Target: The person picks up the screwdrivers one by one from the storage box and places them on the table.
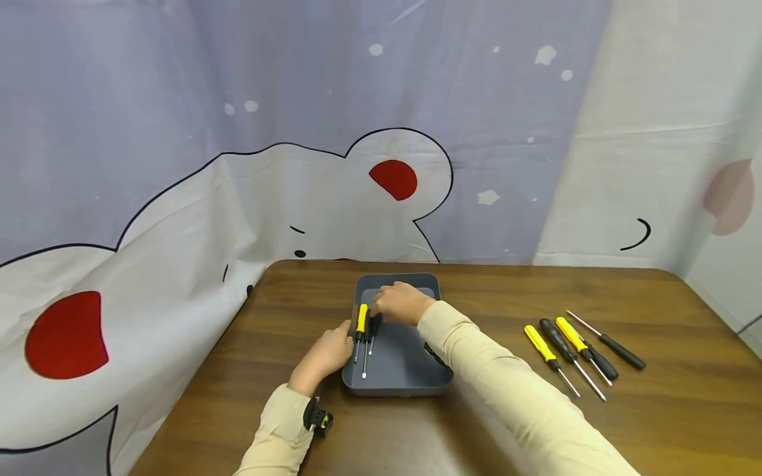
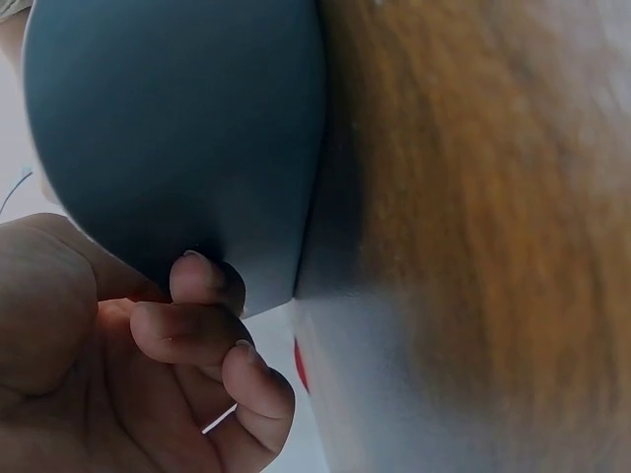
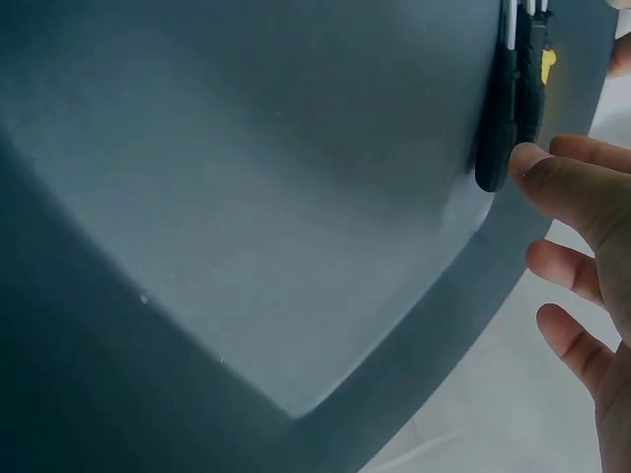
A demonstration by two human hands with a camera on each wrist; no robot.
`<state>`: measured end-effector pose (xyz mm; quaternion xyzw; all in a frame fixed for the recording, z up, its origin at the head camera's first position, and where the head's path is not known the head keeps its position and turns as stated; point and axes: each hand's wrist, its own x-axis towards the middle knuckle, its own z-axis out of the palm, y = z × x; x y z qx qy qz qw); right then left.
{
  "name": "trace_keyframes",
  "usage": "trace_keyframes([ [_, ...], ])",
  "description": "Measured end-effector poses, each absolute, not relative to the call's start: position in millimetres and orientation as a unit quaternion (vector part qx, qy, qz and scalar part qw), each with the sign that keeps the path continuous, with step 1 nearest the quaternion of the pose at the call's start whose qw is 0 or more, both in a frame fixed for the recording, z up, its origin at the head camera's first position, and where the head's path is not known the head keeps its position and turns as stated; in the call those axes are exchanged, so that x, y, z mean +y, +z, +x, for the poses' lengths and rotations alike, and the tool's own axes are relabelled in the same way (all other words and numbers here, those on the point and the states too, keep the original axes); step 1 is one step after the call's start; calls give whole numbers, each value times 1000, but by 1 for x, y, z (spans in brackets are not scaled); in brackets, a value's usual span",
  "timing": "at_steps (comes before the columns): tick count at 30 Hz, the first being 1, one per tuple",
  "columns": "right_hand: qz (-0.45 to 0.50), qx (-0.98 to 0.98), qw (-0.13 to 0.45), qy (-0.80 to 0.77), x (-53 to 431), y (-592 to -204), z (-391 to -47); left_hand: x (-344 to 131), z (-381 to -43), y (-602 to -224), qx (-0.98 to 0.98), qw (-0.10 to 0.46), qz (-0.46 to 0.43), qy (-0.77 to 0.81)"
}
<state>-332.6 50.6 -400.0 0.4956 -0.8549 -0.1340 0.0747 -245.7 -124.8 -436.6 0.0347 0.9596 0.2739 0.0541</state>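
Observation:
A grey rectangular tray (image 1: pixel 399 391) stands on the table. My left hand (image 1: pixel 326 356) grips its left rim, with curled fingers (image 2: pixel 187 333) against the outer wall in the left wrist view. Several screwdrivers lie along the tray's left side, shafts toward me: one has a yellow handle (image 1: pixel 362 318), others black handles (image 1: pixel 375 324). Over the tray's far left part is my right hand (image 1: pixel 402 303). In the right wrist view its thumb (image 3: pixel 562 185) is at the end of a black screwdriver handle (image 3: pixel 497 148), the other fingers spread apart. Whether the thumb touches the handle is unclear.
To the right on the wooden table (image 1: pixel 488 423) lie several more screwdrivers: a yellow-handled one (image 1: pixel 538 342), a thick black-handled one (image 1: pixel 556 337), another yellow one (image 1: pixel 571 334) beside a black handle, and a slim black one (image 1: pixel 622 350). A patterned curtain (image 1: pixel 286 198) hangs behind the table.

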Motion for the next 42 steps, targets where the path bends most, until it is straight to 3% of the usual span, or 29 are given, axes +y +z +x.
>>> trace_keyframes([
  [42, 480, -864, 32, -149, 41, -408, -339, -125, -247, -437, 959, 59, 27, 276],
])
